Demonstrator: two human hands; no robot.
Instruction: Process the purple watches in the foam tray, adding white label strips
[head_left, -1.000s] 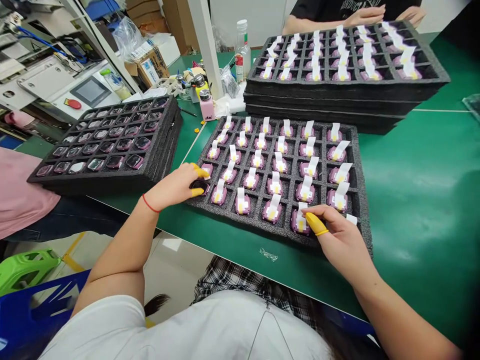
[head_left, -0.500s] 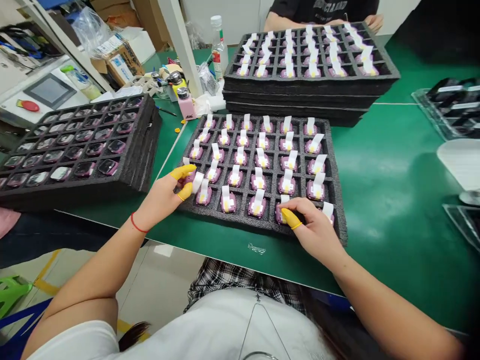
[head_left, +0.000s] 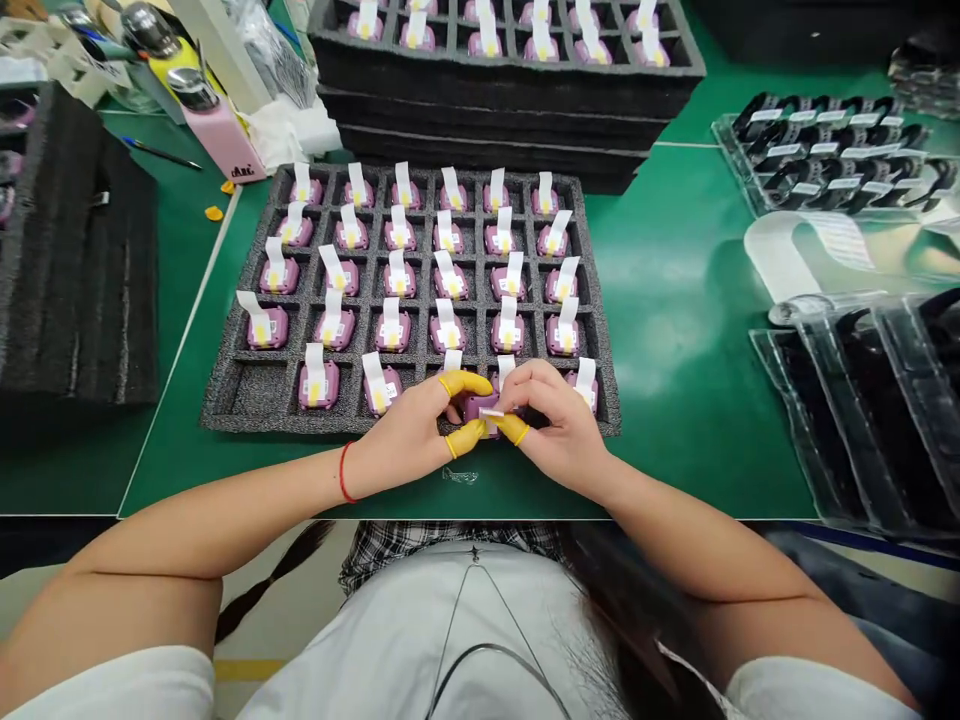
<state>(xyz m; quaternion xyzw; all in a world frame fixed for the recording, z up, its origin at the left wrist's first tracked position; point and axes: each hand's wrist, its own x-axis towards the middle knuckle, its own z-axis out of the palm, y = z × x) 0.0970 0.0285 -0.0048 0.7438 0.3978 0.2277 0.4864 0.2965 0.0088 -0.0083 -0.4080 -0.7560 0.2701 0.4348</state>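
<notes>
A black foam tray [head_left: 225,395] lies in front of me, its cells holding several small purple watch bodies with white and yellow tabs. My left hand [head_left: 409,435] and my right hand [head_left: 551,425] meet over the tray's front edge. Both pinch one purple watch body [head_left: 480,408] between fingers that wear yellow finger cots. A white tab shows on this watch body under my right thumb. The tray's front-left corner cell is bare.
A stack of like foam trays [head_left: 517,100] stands behind. Another black foam stack [head_left: 75,260] is at left. Clear trays of black straps [head_left: 825,150] lie at right, with more clear trays [head_left: 862,400] nearer. A pink bottle [head_left: 221,130] stands at the back left on the green mat.
Both hands have left the tray's front corners and come together at the front middle, now holding one watch body between them. The view has swung right and down.
</notes>
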